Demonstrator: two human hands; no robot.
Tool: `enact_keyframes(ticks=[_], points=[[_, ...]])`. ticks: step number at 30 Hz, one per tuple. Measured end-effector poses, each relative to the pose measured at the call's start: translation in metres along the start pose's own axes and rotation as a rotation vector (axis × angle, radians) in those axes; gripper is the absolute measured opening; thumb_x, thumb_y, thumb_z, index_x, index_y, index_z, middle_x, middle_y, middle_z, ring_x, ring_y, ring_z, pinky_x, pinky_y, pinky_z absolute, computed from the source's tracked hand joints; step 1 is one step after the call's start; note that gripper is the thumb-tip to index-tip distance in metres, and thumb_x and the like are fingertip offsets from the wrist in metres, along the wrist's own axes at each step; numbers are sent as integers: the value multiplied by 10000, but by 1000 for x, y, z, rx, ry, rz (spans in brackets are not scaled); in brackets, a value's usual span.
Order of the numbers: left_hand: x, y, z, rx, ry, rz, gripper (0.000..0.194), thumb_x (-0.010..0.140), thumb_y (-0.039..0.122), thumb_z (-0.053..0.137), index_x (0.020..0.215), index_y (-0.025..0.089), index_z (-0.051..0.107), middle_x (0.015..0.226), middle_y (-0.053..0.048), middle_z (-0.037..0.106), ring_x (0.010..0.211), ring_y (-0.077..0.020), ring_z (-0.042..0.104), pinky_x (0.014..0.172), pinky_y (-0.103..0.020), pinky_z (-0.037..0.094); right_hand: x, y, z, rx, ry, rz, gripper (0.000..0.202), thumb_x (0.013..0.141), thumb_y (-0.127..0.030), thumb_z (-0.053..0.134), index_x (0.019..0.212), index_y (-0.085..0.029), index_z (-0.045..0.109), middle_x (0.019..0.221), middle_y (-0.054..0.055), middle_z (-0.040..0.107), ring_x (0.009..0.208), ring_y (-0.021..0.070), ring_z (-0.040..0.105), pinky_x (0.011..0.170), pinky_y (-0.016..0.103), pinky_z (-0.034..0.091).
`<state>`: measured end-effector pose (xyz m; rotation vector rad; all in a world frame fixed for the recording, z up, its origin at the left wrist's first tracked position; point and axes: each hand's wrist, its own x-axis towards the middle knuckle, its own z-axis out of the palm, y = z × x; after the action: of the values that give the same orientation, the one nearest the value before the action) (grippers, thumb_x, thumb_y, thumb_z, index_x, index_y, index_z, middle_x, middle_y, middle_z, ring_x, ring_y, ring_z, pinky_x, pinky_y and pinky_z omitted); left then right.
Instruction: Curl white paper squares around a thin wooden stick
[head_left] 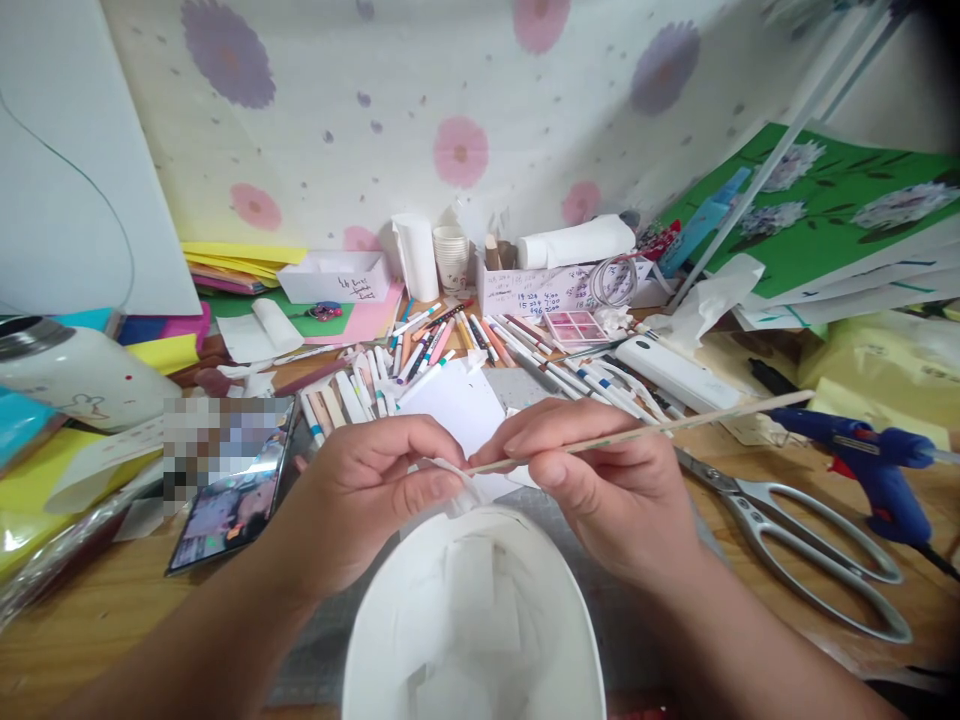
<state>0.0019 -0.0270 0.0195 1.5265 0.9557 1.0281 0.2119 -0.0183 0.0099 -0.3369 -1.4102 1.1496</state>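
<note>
My left hand (375, 490) pinches a small piece of thin white paper (466, 492) between thumb and fingertips. In my right hand (607, 480) is a thin wooden stick (675, 424), held like a pencil. Its near tip meets the white paper at my left fingertips, and its far end points up to the right. Just below both hands stands a white oval container (360, 640), open at the top, with white paper pieces inside. Whether the paper is wrapped round the stick's tip I cannot tell.
Many markers (420, 345) lie behind my hands. To the right are large scissors (795, 540) and a blue glue gun (870, 455). At the left, a phone (232, 510) leans beside a white flask (82, 370). Paper cups (451, 255) stand near the wall.
</note>
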Motion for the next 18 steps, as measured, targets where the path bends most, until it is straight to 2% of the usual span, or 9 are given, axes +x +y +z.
enact_keyframes(ticks=[11, 18], points=[[-2, 0, -4, 45, -19, -6, 136, 877, 356, 784, 796, 247, 778, 725, 18, 702, 673, -143, 602, 620, -246, 452, 0, 0, -2, -12, -10, -2, 127, 935, -212, 758, 1016, -273, 834, 905, 20, 836, 867, 182, 794, 803, 315, 644], [-2, -1, -6, 143, 22, 53, 81, 888, 265, 743, 816, 261, 779, 768, 18, 744, 732, -156, 639, 677, -258, 474, 2, -6, -4, -167, -62, 15, 112, 941, -196, 730, 963, -234, 833, 885, 47, 834, 848, 197, 795, 788, 328, 655]])
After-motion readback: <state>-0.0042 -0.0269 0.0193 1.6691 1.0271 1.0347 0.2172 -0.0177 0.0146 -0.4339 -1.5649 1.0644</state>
